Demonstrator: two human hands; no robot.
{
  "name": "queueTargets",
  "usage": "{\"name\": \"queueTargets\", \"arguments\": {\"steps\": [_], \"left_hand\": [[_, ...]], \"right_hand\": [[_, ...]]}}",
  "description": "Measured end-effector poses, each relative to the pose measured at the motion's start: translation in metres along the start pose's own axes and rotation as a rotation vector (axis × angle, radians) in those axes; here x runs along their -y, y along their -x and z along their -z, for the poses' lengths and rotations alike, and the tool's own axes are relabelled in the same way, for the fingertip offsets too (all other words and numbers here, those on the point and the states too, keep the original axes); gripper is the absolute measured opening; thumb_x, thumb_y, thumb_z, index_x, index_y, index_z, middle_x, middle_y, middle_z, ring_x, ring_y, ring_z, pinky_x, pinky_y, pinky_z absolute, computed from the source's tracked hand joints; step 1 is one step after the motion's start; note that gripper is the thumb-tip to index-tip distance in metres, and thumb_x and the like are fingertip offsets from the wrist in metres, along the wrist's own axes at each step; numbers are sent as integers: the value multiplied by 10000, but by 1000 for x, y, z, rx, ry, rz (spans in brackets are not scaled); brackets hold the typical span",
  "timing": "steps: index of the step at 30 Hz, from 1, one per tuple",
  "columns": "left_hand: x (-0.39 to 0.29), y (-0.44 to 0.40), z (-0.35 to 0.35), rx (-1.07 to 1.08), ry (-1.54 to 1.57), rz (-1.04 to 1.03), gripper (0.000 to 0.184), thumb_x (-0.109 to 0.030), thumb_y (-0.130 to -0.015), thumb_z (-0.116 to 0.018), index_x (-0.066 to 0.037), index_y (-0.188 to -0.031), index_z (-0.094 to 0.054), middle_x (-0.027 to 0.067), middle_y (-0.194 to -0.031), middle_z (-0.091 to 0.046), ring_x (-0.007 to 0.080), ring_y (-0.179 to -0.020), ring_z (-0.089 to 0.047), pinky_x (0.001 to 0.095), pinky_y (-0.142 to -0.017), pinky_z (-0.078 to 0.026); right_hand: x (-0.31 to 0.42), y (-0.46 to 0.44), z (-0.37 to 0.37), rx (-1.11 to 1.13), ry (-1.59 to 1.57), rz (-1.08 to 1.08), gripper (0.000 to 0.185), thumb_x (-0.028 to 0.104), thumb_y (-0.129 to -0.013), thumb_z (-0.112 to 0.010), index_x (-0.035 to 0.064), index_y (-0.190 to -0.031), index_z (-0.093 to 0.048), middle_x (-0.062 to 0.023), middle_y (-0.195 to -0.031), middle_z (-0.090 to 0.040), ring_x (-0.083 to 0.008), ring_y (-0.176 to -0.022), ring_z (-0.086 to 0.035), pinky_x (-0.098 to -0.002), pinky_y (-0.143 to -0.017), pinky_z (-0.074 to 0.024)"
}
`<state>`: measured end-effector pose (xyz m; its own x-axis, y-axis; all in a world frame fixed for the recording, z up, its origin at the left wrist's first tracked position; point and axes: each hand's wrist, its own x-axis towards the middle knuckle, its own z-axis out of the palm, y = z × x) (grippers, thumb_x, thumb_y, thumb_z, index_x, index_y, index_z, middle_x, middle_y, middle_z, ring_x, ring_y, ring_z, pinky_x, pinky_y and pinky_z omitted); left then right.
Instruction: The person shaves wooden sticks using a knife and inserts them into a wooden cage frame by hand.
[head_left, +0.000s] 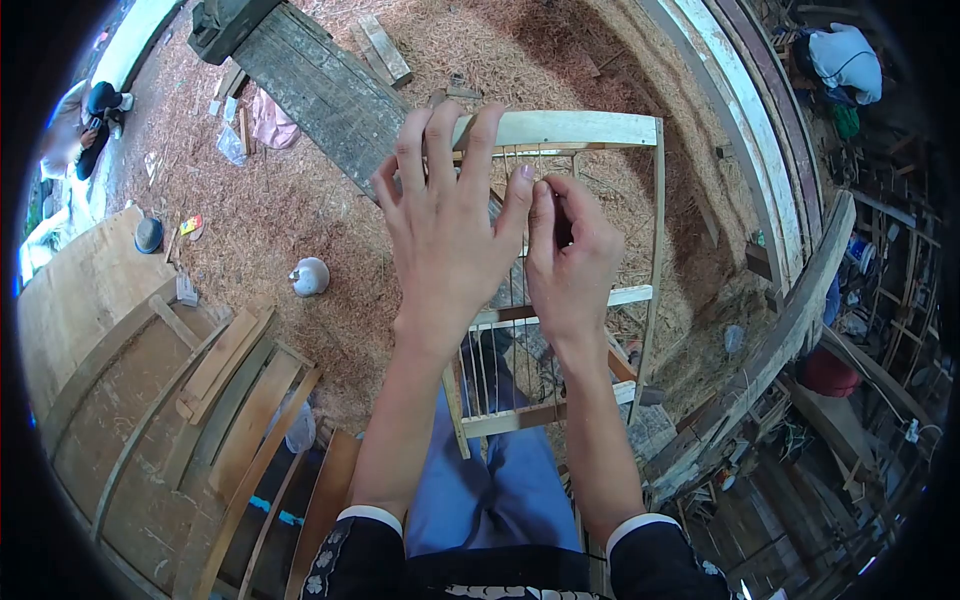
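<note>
A light wooden frame (657, 215) with a curved top rail and two lower crossbars stands in front of my legs. Several thin cords or rods (482, 375) run lengthwise between its bars. My left hand (450, 220) has its fingers stretched out and apart over the left end of the top rail, its thumb pointing towards the right hand. Just below the rail, my right hand (575, 245) is closed in a pinch beside the left thumb. Whatever lies between the right fingertips is too small or hidden to make out.
A grey plank bench (310, 85) runs behind the frame, over shavings. Wooden boards (235, 365) lie at lower left, near a white round container (309, 276). Large curved timbers (740, 100) rise on the right. One person (85, 130) sits far left; another (845, 65) is upper right.
</note>
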<state>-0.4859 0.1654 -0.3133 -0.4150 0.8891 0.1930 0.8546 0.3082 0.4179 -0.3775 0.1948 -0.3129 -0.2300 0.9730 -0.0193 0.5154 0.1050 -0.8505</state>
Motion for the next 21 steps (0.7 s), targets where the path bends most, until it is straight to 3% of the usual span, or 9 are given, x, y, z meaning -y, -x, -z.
{"name": "queueTargets", "arguments": {"steps": [3,6,21], "left_hand": [[1,-1,1,14,5,1,489,-357,-935,-606,-125,-1362,-555,109,-1373,-477,285,-1359,-371,523,-1079,-312],[0,-3,2,21,14,6,489,-354,-931,-608,-122,-1359,-559,109,-1375,-475,289,-1360,-369,522,-1077,-315],[-1,-10,1,41,34,7,484,-325,-906,-617,-111,-1337,-560,111,-1355,-481,294,-1350,-376,514,-1061,-322]], "right_hand": [[1,0,0,-14,-16,-12,130,79,-992,-616,-31,-1043,-664,-99,-740,-648,-107,-622,-558,-283,-579,-457],[1,-3,1,24,-8,9,126,80,-985,-601,-31,-1032,-638,-187,-771,-655,-246,-606,-630,-359,-575,-482],[0,-13,-3,2,-149,-78,153,99,-994,-595,-34,-1045,-649,-148,-747,-653,-178,-591,-588,-330,-555,-459]]}}
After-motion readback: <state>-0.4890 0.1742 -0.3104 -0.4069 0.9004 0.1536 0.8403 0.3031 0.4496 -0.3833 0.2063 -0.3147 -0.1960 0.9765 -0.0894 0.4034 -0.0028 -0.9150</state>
